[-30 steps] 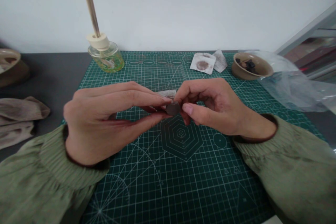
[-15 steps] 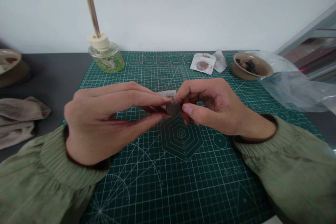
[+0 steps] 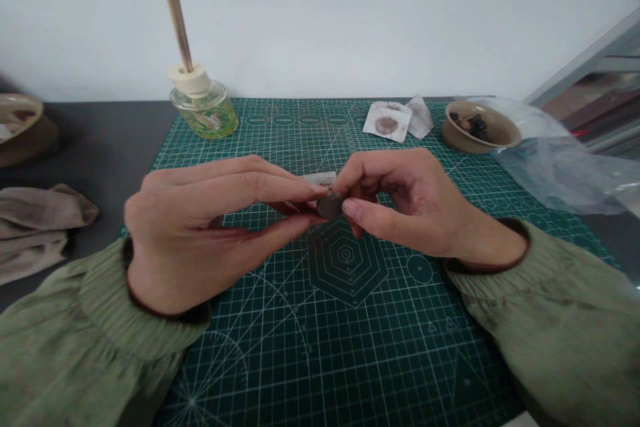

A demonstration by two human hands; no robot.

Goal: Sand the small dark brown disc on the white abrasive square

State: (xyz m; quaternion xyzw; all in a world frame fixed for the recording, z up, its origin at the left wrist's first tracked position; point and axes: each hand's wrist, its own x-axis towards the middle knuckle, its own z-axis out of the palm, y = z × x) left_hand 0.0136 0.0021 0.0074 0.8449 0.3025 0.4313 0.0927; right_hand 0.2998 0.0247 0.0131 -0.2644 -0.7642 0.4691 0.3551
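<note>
Between my two hands is a small round grey-brown piece point(image 3: 330, 205), with its flat face toward me; I cannot make out what it is. My left hand point(image 3: 210, 223) pinches it from the left, thumb below and fingers above. From the right, my right hand point(image 3: 400, 203) grips its edge with thumb and index finger, the other fingers curled in. A whitish strip point(image 3: 321, 178) shows just behind the fingertips, partly hidden by them. Both hands are over the green cutting mat point(image 3: 260, 360).
A reed diffuser bottle point(image 3: 205, 113) stands at the mat's back left. Stained white pads point(image 3: 373, 121) lie at the back, near a brown bowl point(image 3: 463, 140) with dark bits and a clear plastic bag point(image 3: 555, 173). Left are a cloth point(image 3: 45, 210) and another bowl point(image 3: 37, 140).
My right thumb has shifted slightly left along the edge of the round piece. Otherwise the hands stay nearly in place, and the whole view has moved very slightly.
</note>
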